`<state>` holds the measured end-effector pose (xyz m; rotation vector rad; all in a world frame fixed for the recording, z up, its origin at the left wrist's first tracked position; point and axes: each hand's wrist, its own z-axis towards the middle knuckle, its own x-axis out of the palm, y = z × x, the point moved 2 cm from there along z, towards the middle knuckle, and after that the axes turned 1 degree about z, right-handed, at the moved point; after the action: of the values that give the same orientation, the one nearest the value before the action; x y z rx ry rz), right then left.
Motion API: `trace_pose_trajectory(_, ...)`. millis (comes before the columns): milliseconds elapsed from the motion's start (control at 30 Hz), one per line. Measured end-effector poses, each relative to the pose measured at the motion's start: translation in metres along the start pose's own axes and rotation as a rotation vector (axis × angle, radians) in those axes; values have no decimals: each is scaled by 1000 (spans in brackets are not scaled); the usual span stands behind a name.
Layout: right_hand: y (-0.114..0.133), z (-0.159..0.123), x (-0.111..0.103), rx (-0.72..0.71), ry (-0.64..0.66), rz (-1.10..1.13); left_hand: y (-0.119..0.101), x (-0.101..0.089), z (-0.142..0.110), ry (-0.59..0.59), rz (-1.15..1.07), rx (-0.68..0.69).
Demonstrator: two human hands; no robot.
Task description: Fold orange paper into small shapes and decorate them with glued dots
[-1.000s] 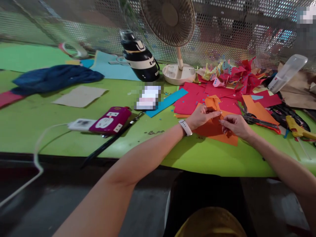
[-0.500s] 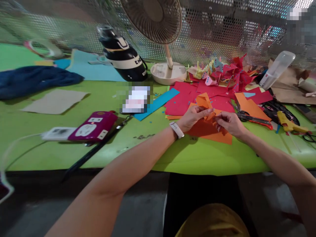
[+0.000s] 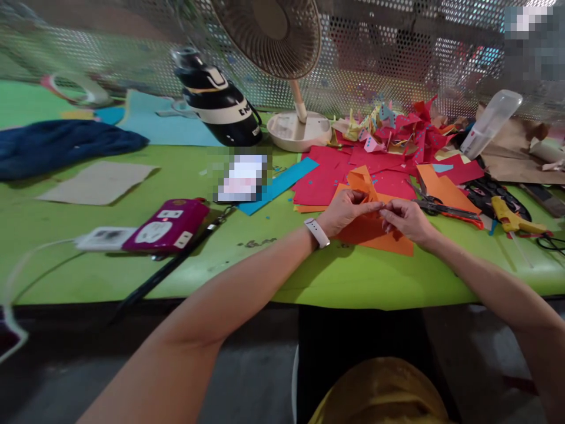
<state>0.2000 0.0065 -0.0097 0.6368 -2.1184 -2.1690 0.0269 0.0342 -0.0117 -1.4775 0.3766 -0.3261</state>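
My left hand (image 3: 348, 211), with a white band on its wrist, pinches a folded piece of orange paper (image 3: 362, 179). Fingers and thumb of my right hand (image 3: 408, 221) are closed on the near right end of the same piece, and the fingertips of both hands meet there. Part of the fold is hidden behind my fingers. Beneath my hands lies a flat orange sheet (image 3: 375, 238) on the green tabletop (image 3: 247, 271). Red sheets (image 3: 322, 174) lie just behind. Scissors (image 3: 441, 207) rest on an orange strip (image 3: 436, 176) to the right of my right hand.
A pile of folded paper shapes (image 3: 415, 129) lies at the back, beside a fan (image 3: 298, 131) and a black bottle (image 3: 225, 115). A yellow glue gun (image 3: 512, 218) and clear bottle (image 3: 492, 123) are at right. A purple power strip (image 3: 165, 227), phone (image 3: 242, 176) and blue cloth (image 3: 66, 144) are at left.
The view has swung to the right, so things on the table appear further left. My right fingertips have come closer to my left thumb. Both hands stay on the folded orange paper.
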Motion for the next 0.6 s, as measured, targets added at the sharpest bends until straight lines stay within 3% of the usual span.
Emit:
trace_pose_trajectory(267,-4,3,2,20,6,42,-4,3,0,-40,-70,28)
trace_pose_trajectory(600,-2,3,5,-6,9,33,-2,4,1,-48,-168,-57)
